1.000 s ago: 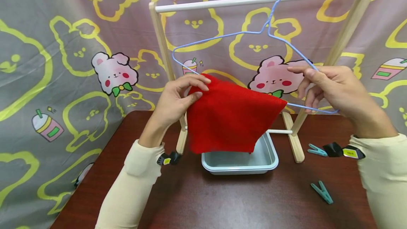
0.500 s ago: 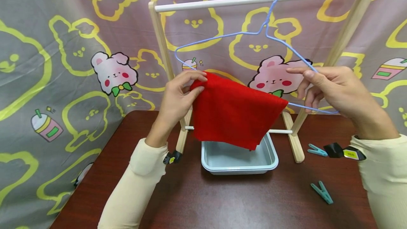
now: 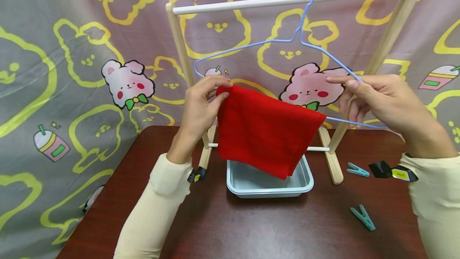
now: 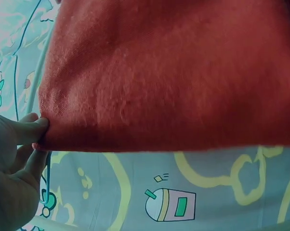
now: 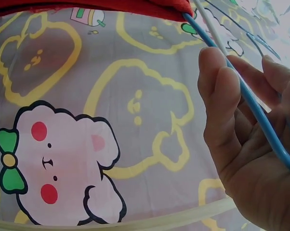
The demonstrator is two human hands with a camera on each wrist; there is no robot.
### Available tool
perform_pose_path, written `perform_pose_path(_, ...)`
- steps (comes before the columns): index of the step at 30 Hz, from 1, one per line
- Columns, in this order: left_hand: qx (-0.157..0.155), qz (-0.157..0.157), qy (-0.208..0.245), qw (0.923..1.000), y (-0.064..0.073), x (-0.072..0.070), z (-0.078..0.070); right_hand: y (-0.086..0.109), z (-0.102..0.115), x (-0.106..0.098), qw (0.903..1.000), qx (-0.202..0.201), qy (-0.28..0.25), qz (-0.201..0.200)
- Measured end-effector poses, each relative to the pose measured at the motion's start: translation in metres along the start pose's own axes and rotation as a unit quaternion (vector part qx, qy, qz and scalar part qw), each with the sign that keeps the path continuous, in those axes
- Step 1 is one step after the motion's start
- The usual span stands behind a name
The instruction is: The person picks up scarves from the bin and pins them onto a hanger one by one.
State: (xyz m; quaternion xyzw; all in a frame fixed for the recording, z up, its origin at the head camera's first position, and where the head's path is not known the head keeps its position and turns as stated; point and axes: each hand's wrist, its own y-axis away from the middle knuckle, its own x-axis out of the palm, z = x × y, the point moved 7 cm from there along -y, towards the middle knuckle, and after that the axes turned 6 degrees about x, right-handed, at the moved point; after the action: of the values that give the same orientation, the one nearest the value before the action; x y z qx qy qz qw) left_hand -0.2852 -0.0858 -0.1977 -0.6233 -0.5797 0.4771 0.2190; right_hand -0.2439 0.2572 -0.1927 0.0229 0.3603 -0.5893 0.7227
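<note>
1. Head view: the red cloth [image 3: 266, 129] hangs in the air above the table [image 3: 230, 227], between the two hands, draped along the lower bar [image 3: 338, 119] of a blue wire hanger [image 3: 284, 40].

2. The left hand [image 3: 199, 105] pinches the cloth's upper left corner between thumb and fingers. The hanger's wire disappears behind that hand, so whether the fingers also press on it cannot be told.

3. The right hand [image 3: 382, 99] grips the hanger's right side, the wire running between thumb and curled fingers, with the index finger stretched out to the left. It does not touch the cloth.

4. The key relation seems to be this: the cloth's top edge slopes down to the right along the bar, and a bare length of bar separates its right corner from the right hand. The left hand is the nearer one, in contact.

5. Below the cloth, a light blue basin [image 3: 269, 191] stands nearer the table's far edge, in front of a drying rack [image 3: 233, 5]. Toward the table's right side lie two teal clothespins [image 3: 367, 222], well apart from the basin.
</note>
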Motion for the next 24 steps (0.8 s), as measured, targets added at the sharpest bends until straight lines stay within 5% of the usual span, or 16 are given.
perform_pose_path(8, 0.075, 0.025, -0.090, 0.9927, 0.010, -0.002, -0.008, -0.001, 0.003, -0.001, 0.9998, 0.014, -0.003, -0.013)
perform_pose_path(14, 0.104, 0.035, -0.123, 0.9864, 0.007, 0.007, -0.018, -0.003, 0.007, 0.004, 1.0000, 0.004, 0.003, 0.002)
perform_pose_path(19, 0.142, 0.055, -0.143, 0.9780, 0.002, 0.023, -0.036, -0.006, 0.006, 0.008, 1.0000, 0.004, 0.006, 0.004)
perform_pose_path(24, 0.145, 0.134, -0.160, 0.9672, 0.000, 0.055, -0.053, -0.009, 0.002, 0.012, 0.9999, 0.016, 0.003, 0.003)
